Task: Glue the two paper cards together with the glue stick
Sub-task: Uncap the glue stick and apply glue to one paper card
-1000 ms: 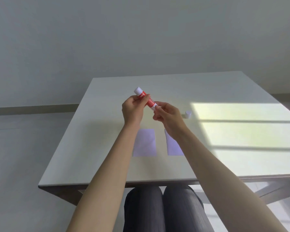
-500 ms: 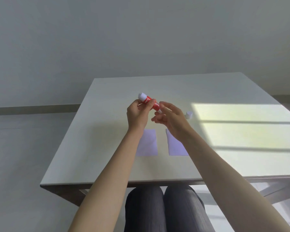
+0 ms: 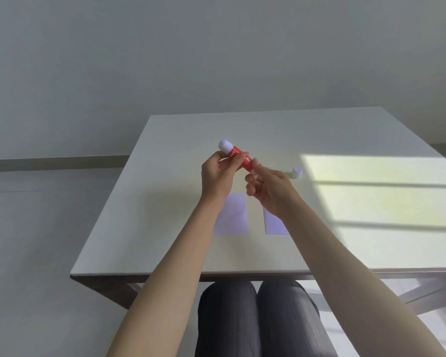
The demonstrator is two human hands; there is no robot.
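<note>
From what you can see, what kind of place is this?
Probably a plain, sparsely furnished room indoors: a pale table standing by a bare wall, with window light falling across it. Only craft items are out, the glue stick and two cards.

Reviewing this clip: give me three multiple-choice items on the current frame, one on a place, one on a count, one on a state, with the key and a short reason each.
1. Where is the small white cap?
A. On the table right of the hands
B. On the glue stick's lower end
C. On a card

2. How many paper cards lie on the table?
A. One
B. Two
C. Three

3. How is the glue stick held?
A. Lying on the table
B. In the right hand alone
C. Raised, left hand on the body, right hand at its lower end

Key: 1 A, it sits alone near the sunlit patch. 2 B, two lie side by side. 3 C, both hands touch it above the cards.
</note>
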